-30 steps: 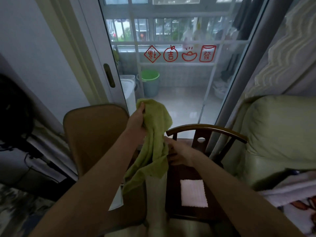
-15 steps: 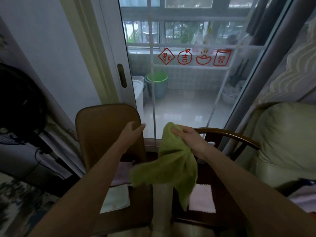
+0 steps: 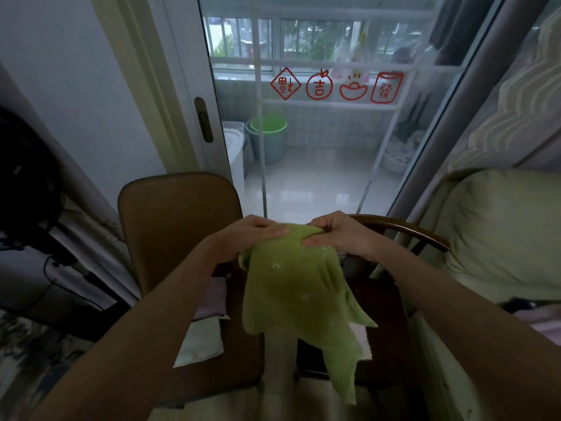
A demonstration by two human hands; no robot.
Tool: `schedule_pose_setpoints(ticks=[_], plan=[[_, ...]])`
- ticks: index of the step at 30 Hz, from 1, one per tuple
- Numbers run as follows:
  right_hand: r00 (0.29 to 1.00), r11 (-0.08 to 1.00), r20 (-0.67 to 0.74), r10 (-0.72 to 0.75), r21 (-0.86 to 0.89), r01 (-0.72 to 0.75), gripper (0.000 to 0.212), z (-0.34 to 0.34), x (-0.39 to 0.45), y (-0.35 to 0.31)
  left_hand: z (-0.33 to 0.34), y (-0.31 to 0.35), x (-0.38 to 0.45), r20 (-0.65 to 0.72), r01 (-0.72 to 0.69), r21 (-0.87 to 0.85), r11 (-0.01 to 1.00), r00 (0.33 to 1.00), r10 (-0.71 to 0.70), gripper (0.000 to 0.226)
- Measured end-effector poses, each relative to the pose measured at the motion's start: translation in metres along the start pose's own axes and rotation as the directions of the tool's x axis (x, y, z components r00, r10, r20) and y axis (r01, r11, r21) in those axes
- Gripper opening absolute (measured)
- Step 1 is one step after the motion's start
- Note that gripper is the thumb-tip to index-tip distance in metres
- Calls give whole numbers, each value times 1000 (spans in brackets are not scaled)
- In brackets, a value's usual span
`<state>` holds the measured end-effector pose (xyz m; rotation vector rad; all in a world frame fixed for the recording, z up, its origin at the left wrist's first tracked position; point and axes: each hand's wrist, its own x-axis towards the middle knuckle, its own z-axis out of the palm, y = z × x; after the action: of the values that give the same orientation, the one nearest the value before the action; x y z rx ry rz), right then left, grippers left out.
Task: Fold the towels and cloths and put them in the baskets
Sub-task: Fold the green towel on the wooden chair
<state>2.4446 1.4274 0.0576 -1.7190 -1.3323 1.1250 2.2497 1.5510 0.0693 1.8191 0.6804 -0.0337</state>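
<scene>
Hands (image 3: pixel 291 238) grip green towel (image 3: pixel 297 296), hiding pink cloth (image 3: pixel 362 341).

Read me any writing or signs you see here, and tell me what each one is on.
"吉": inside the red orange-shaped sticker on the glass door.
Diamond sticker: a character, too stylised to read surely.
Pouch sticker: probably "發", not sharp.
Ingot sticker: picture only.
Green towel: no text.

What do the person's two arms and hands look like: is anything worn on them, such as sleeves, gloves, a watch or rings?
Both forearms are bare as far as the picture shows; no sleeve edge is in view. The left hand and the right hand wear no gloves. No watch or bracelet shows on either wrist, and no ring shows on the visible fingers. No markings can be seen in this dim light.
</scene>
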Motion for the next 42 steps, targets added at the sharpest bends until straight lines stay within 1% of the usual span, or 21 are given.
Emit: schedule_pose_setpoints(ticks=[2, 4, 7, 8, 9, 11, 12, 15, 18, 22, 25, 27, 29, 30, 32, 33, 34, 36, 38, 40, 42], plan=[[999, 999, -21, 47, -26, -48, 26, 3, 0, 24, 1, -4, 4, -97, -90, -90, 992, 992, 81, 30], [992, 993, -44, 116, 7, -115, 26, 9, -6, 51, 1, -4, 6, -265, -166, -204, 965, 958, 109, 21], [987, 989, -74, 139, 59, -135, 40, 15, -19, 83, -9, -11, 4, -369, -166, -354, 921, 929, 25, 18], [987, 988, -78, 141, 68, -136, 41, 17, -22, 88, -14, -16, 3, -356, -115, -278, 954, 935, 10, 24], [987, 989, -85, 137, 65, -132, 42, 17, -23, 91, -17, -23, 1, -330, -55, -116, 992, 944, 14, 28], [983, 989, -125, 130, 81, -121, 38, 18, -21, 84, -18, -39, 2, -242, 23, 179, 984, 970, 22, 30], [981, 989, -149, 126, 97, -112, 32, 19, -18, 77, -15, -43, 3, -181, 29, 219, 975, 983, 12, 34], [997, 995, -78, 30, 93, -23, 12, 25, -5, 47, 10, -39, 7, 13, 30, 184, 982, 999, -33, 60], [998, 995, 55, -34, 100, 29, 16, 34, 0, 24, 31, -26, 8, 94, 37, 154, 987, 994, -52, 46], [998, 993, 60, -23, 118, 16, 20, 29, -6, 32, 31, -25, 7, 87, 115, 131, 985, 988, -127, 42], [997, 989, 76, 25, 145, -35, 26, 26, -12, 44, 35, -31, 13, -6, 66, -39, 997, 998, -66, 31], [991, 978, 96, 96, 176, -112, 27, 25, -17, 55, 40, -28, 17, -154, 32, -235, 972, 986, -69, 19], [977, 960, 116, 179, 195, -199, 25, 26, -24, 72, 38, -27, 22, -316, -10, -419, 908, 939, -135, 17], [968, 953, 110, 224, 185, -241, 26, 26, -28, 82, 35, -30, 25, -380, -37, -495, 868, 908, -178, 24], [949, 941, 61, 310, 121, -315, 25, 24, -36, 104, 26, -45, 34, -443, -55, -610, 790, 850, -283, 54], [938, 936, 26, 346, 63, -347, 23, 21, -39, 114, 23, -57, 39, -457, -48, -647, 761, 823, -337, 65], [926, 926, -8, 377, -11, -377, 22, 19, -43, 124, 21, -67, 43, -464, -36, -678, 734, 795, -390, 66], [897, 882, -76, 435, -162, -441, 23, 15, -50, 138, 25, -74, 43, -446, 42, -694, 719, 758, -476, 48], [872, 854, -144, 467, -180, -487, 26, 15, -54, 143, 34, -77, 39, -408, 161, -657, 736, 745, -528, 39], [845, 862, -203, 494, -13, -507, 26, 20, -52, 134, 45, -84, 38, -346, 252, -652, 715, 740, -576, 31], [798, 820, -239, 553, 324, -471, 26, 26, -44, 119, 58, -91, 37, -209, 284, -725, 628, 778, -593, 33]])
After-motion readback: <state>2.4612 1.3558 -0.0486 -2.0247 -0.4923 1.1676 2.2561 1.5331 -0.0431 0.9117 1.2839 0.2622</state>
